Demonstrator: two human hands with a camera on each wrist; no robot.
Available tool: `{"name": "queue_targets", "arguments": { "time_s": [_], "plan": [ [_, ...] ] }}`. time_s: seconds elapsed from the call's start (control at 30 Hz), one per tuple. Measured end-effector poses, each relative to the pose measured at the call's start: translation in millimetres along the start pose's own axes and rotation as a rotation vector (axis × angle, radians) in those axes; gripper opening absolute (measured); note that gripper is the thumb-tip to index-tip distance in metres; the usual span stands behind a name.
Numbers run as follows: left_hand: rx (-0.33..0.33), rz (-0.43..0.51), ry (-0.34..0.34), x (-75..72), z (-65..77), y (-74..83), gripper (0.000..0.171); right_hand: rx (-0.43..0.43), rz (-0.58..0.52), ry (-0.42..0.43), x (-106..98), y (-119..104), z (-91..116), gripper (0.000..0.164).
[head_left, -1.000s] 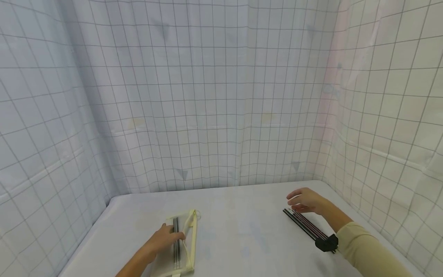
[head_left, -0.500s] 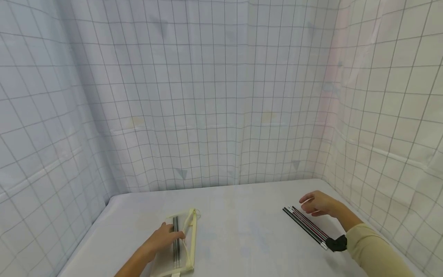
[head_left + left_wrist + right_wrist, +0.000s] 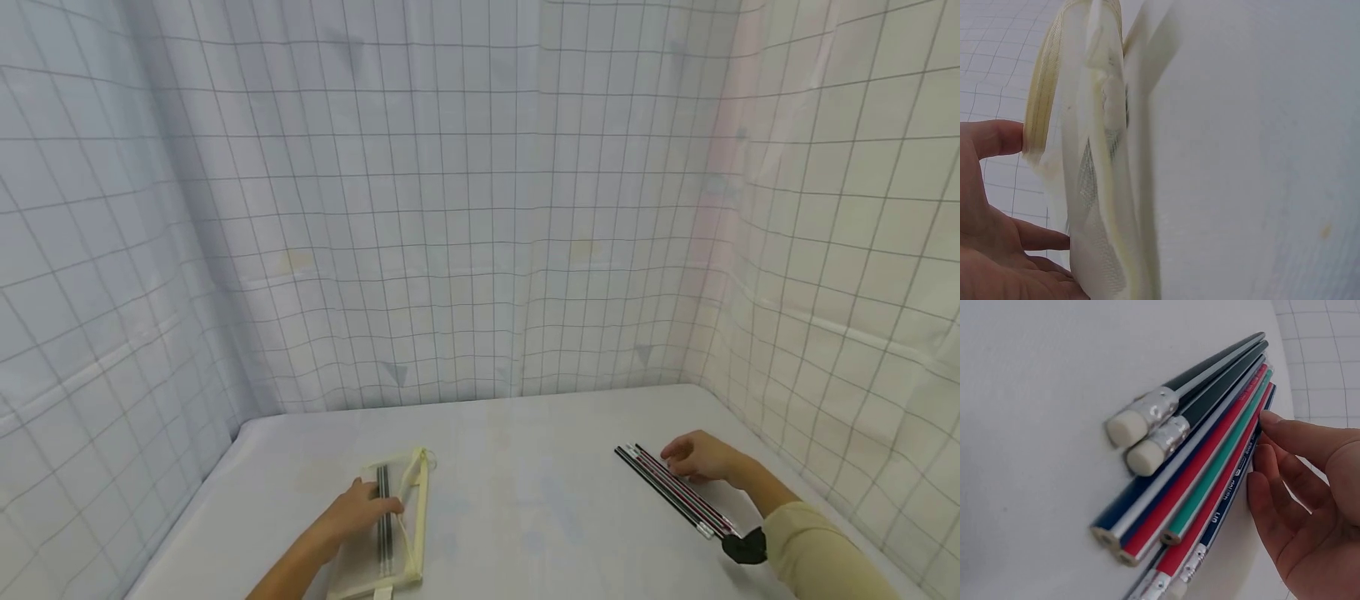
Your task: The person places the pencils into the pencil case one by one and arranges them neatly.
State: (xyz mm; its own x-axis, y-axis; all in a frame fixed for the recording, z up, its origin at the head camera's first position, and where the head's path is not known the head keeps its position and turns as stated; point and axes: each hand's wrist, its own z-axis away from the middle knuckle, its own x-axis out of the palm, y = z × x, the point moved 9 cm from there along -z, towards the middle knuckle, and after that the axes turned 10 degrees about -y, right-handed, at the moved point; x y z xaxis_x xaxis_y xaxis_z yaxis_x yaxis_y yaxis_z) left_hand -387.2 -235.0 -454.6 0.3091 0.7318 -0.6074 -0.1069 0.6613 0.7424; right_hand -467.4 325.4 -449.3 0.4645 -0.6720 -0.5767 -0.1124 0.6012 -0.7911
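My left hand rests over a clear pencil pouch with pale yellow trim, at the left of the table. In the left wrist view, the thumb holds the zipper edge while the fingers lie against the pouch's side. Several dark pencils lie inside the pouch. At the right, a bundle of striped pencils lies slantwise on the table, in black, red, green and blue. My right hand is beside them, loosely bent, its thumb and fingertips right at the outermost dark blue pencil.
A white cloth covers the table. Gridded white curtains hang behind it and on both sides. A black wrist device sits by the right sleeve, close to the near ends of the pencils.
My right hand has moved right and nearer, from above the pencils' far ends down to their right side. The left hand stays on the pouch.
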Motion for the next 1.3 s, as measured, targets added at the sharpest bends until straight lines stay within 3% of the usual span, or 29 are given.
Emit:
{"name": "queue_targets", "arguments": {
  "time_s": [0.27, 0.67, 0.97, 1.3],
  "plan": [
    [0.005, 0.007, -0.011, -0.2, 0.1, 1.1, 0.090, 0.008, 0.114, 0.018, 3, -11, 0, 0.025],
    [-0.004, 0.001, -0.018, 1.6, -1.6, -3.2, 0.090, 0.081, 0.082, 0.061, -1, -1, 0, 0.015],
    [0.016, -0.017, -0.012, -1.4, -1.2, 0.7, 0.088, 0.074, 0.191, 0.136, -3, -7, -4, 0.014],
    [0.006, -0.011, -0.003, -0.6, -0.3, -1.1, 0.089, 0.028, 0.177, 0.134, -4, -10, -3, 0.020]
  ]
}}
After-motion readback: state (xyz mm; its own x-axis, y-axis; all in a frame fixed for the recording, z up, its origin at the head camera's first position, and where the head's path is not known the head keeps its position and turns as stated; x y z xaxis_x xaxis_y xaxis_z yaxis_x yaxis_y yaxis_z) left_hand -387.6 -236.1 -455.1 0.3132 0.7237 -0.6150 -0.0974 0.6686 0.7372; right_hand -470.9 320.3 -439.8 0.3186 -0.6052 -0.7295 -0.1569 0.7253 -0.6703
